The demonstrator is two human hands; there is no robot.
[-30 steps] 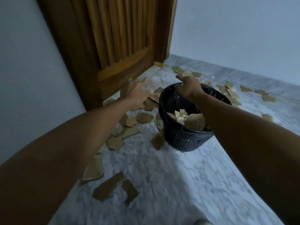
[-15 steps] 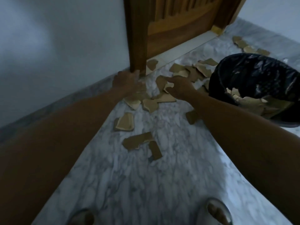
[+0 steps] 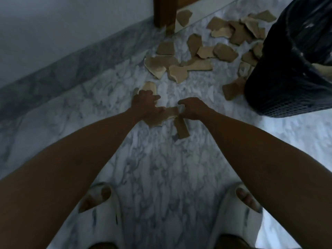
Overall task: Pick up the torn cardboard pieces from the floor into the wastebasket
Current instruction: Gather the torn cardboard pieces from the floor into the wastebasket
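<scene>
Torn brown cardboard pieces (image 3: 179,69) lie scattered on the marble floor (image 3: 161,168). The black mesh wastebasket (image 3: 287,78), lined with a black bag, stands at the right with some cardboard inside. My left hand (image 3: 145,105) lies low over two pieces, its fingers spread on a small piece (image 3: 150,87). My right hand (image 3: 193,109) is beside it and pinches the right edge of a wide cardboard piece (image 3: 168,114) that lies between both hands. A narrow strip (image 3: 181,129) lies just below that piece.
A wooden door frame (image 3: 164,11) stands at the top, with pieces around its foot. The white wall and grey marble skirting (image 3: 71,60) run along the left. My feet in white slippers (image 3: 100,203) stand at the bottom of the view.
My view has tilted down and nearer to the floor. Both hands have come back from the pieces by the door frame to the two pieces closest to my feet. The right hand now pinches one.
</scene>
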